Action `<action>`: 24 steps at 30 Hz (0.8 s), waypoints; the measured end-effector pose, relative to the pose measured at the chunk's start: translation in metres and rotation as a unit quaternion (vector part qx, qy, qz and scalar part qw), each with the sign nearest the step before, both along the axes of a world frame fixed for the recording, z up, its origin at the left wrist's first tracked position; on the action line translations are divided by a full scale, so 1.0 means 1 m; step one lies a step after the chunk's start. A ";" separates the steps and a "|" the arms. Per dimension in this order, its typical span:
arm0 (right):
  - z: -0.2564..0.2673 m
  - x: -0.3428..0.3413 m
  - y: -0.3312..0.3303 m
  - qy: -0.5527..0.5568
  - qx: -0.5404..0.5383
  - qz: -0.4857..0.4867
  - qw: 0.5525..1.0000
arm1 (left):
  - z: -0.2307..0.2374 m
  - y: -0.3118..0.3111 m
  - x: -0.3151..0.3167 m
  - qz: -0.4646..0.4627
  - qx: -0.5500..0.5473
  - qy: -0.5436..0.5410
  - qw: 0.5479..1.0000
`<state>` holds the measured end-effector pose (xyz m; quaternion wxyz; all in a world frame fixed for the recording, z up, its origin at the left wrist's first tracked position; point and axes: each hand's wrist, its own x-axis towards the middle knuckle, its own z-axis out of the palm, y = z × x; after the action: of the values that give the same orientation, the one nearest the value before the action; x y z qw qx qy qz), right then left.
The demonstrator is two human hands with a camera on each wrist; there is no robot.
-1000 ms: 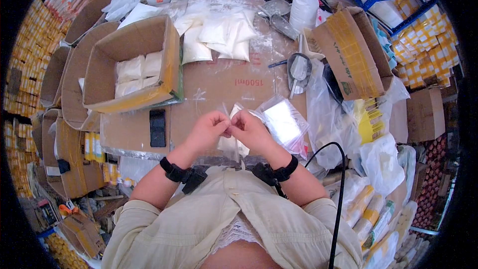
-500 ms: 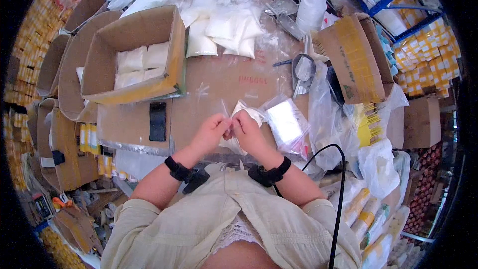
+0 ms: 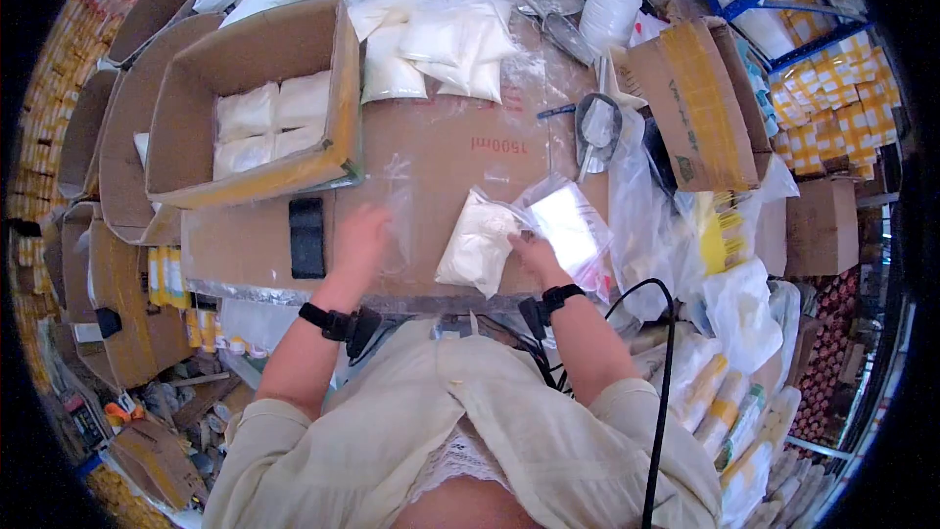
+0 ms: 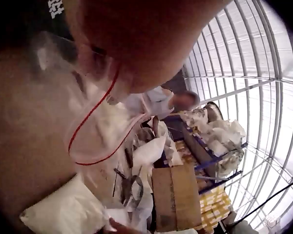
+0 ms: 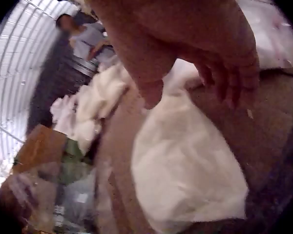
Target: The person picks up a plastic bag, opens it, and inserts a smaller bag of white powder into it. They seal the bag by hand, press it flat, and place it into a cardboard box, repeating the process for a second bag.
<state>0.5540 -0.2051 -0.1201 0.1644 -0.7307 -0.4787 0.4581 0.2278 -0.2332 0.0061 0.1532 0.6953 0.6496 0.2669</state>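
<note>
My left hand [image 3: 362, 235], blurred, grips an empty clear zip bag [image 3: 399, 201] over the cardboard near a black phone [image 3: 307, 238]. The left wrist view shows the red seal line of the zip bag [image 4: 95, 161] hanging in a loop below the hand. A filled bag of pale powder [image 3: 477, 245] lies on the cardboard in front of me. Right beside its top end is my right hand [image 3: 539, 257], thumb and fingers parted. From the right wrist, the thumb and bent fingers [image 5: 227, 87] stand apart at either side of the powder bag's narrow end [image 5: 178, 97].
A stack of clear bags [image 3: 568, 225] lies right of the powder bag. An open carton [image 3: 255, 191] with several powder packs stands at left. More filled bags [image 3: 392, 69] lie at the back. A metal scoop [image 3: 597, 127] and a tilted carton [image 3: 685, 108] are at right.
My hands, together over the powder bag before, have come apart. The left has moved left with the clear bag; the right has shifted right, and the powder bag now lies in full view.
</note>
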 end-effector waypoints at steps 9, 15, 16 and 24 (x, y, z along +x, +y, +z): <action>0.044 -0.069 0.003 -0.030 0.021 -0.038 0.999 | -0.031 -0.004 -0.011 0.147 -0.162 -0.193 0.957; 0.030 -0.048 0.006 0.121 0.048 -0.006 0.991 | -0.044 -0.003 -0.006 0.147 -0.156 -0.215 0.953; 0.032 -0.040 0.004 0.196 0.060 -0.033 0.978 | -0.045 -0.001 -0.003 0.142 -0.139 -0.193 0.961; 0.168 0.003 -0.029 0.483 0.087 -0.155 0.858 | -0.024 0.030 0.052 0.068 -0.063 -0.199 0.976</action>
<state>0.5567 -0.2341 0.0481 0.5065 -0.4657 -0.2573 0.6785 0.2797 -0.2033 -0.0174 0.3040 0.5714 0.6674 0.3682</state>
